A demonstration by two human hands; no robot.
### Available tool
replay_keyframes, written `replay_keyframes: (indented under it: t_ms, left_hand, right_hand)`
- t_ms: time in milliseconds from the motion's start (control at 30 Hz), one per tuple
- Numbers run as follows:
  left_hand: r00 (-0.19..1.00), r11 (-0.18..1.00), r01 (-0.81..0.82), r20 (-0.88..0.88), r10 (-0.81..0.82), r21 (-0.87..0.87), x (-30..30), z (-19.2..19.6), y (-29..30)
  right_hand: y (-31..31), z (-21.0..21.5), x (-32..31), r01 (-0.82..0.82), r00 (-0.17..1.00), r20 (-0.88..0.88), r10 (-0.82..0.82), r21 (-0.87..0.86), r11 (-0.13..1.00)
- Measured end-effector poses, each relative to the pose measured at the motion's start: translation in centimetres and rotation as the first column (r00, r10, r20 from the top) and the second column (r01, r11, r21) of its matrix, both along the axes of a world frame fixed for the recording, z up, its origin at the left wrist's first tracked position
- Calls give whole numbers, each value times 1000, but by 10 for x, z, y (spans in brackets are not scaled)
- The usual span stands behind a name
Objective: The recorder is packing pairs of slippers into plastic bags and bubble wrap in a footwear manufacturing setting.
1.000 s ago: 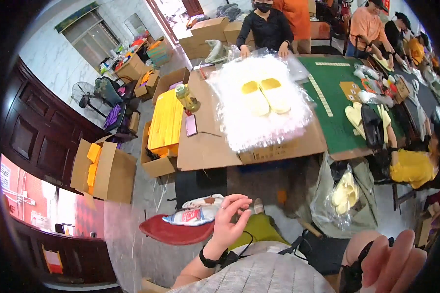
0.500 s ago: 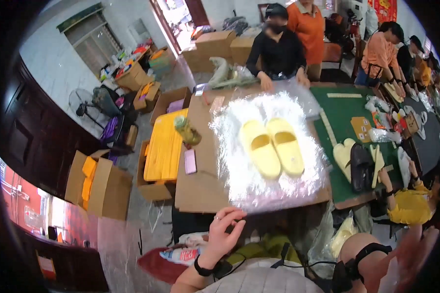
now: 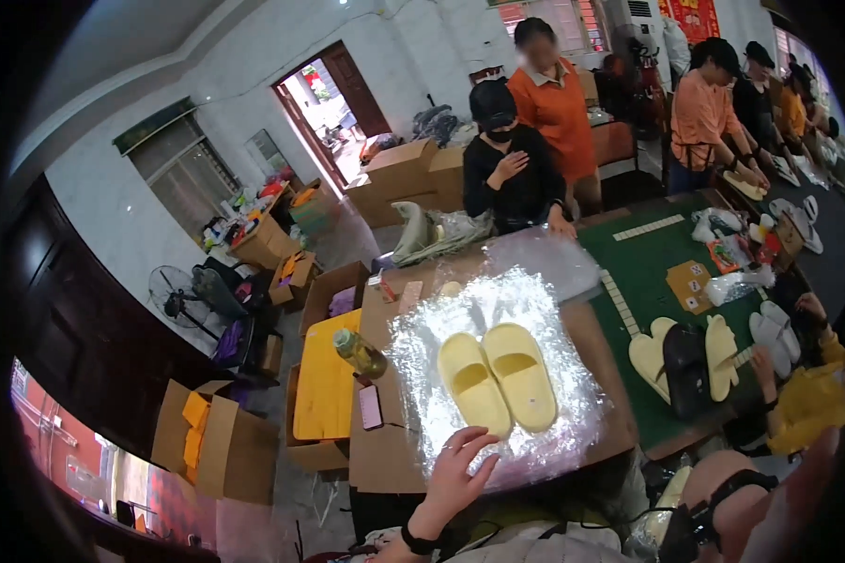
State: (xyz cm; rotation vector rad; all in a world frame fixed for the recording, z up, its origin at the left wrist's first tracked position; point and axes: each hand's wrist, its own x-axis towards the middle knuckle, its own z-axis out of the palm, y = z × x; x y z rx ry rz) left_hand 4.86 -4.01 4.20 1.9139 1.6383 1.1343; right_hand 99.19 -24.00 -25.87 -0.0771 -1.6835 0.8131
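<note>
A pair of pale yellow slippers (image 3: pixel 498 380) lies side by side on a crinkled clear plastic sheet (image 3: pixel 545 310), spread over a cardboard-covered table (image 3: pixel 385 450). My left hand (image 3: pixel 460 469) reaches up from below with its fingers spread. It rests at the near edge of the plastic, just below the left slipper, and holds nothing. My right hand (image 3: pixel 791 493) is a blurred shape at the lower right rim, past a black wrist strap. Its fingers cannot be made out.
A green bottle (image 3: pixel 359 352) and a phone (image 3: pixel 370 405) lie left of the plastic, beside a yellow stool (image 3: pixel 324 380). To the right, a green-topped table (image 3: pixel 652 272) holds cream and black slippers (image 3: pixel 685 355). Several people work around the far sides. Open cardboard boxes (image 3: pixel 221 446) stand on the floor at left.
My left hand has moved forward from my lap to the near edge of the plastic sheet. The view has come closer to the table, and the slippers now look larger.
</note>
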Motion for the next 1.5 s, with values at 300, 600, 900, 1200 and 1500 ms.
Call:
replay_keyframes:
  t_ms: [300,600,900,1200,1500]
  left_hand:
    - [774,977,-68,-629,-75,-200,1,-45,40]
    - [755,932,240,-551,-356,-273,-16,-85,75]
    - [767,949,242,-560,-314,-201,-28,-82,74]
    - [801,934,89,-532,-273,-345,-11,-72,78]
    - [824,898,-39,-523,-219,-438,6,-54,94]
  right_hand:
    - [68,95,-264,142,966,-210,-149,-47,989]
    - [167,379,-565,421,899,-79,-430,-111,900]
    - [349,365,-641,257,882,-73,-465,-754,605]
    - [404,255,-598,178,859,-76,-507,-883,433]
    - [439,39,-557,391,763,239,-601,-910,135]
